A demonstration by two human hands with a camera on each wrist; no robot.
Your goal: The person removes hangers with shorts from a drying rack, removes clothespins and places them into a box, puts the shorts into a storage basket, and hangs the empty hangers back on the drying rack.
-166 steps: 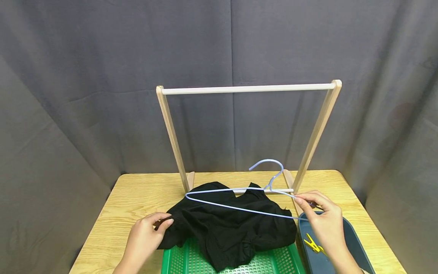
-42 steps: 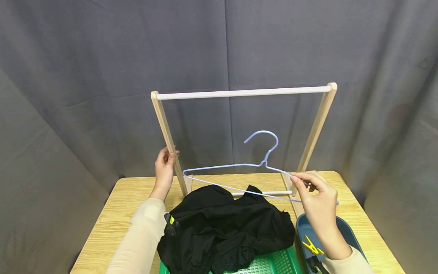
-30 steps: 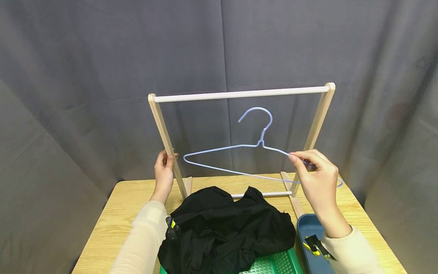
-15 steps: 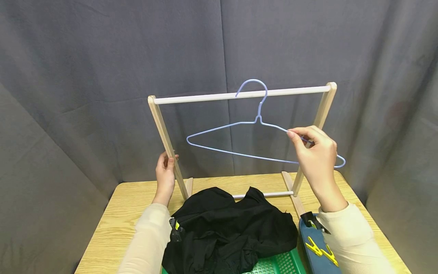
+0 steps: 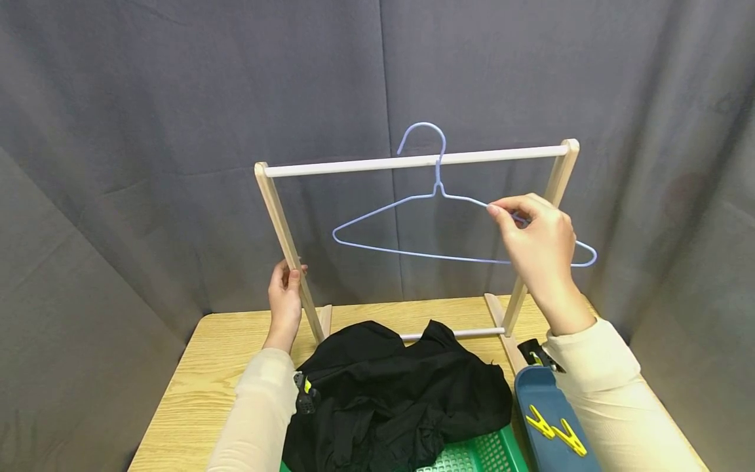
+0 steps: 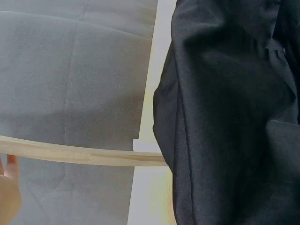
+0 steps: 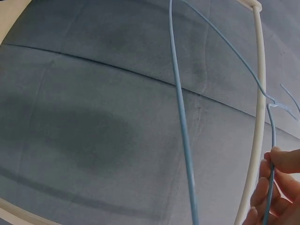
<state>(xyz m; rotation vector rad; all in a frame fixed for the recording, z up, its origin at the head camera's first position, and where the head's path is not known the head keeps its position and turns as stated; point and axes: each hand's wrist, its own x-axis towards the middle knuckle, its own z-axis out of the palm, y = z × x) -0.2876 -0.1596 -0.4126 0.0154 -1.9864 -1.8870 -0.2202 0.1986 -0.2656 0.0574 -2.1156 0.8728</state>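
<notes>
Pinched between the thumb and fingers of my right hand [image 5: 539, 246] is a light blue clothes hanger [image 5: 383, 208], held by its right shoulder with nothing on it. Its hook stands upright and overlaps the white rail in the head view, the hook's tip a little above the rail. My left hand [image 5: 285, 298] grips the left post of the wooden clothes rack [image 5: 288, 242], about halfway up. In the right wrist view, fingers [image 7: 262, 190] curl round the hanger wire. Black garment [image 5: 401, 387] lies bunched in front of the rack, under my left forearm's height.
Beneath the garment is a green basket [image 5: 501, 452], mostly covered. A blue tray [image 5: 533, 380] to its right holds yellow clothes pegs [image 5: 569, 438]. The wooden table [image 5: 177, 393] extends to the left, and grey curtains [image 5: 147, 98] hang behind and at both sides.
The right hand has lifted the hanger from over the garment up to the rail, lately shifting slightly left. The left hand earlier let go of the garment and took hold of the post.
</notes>
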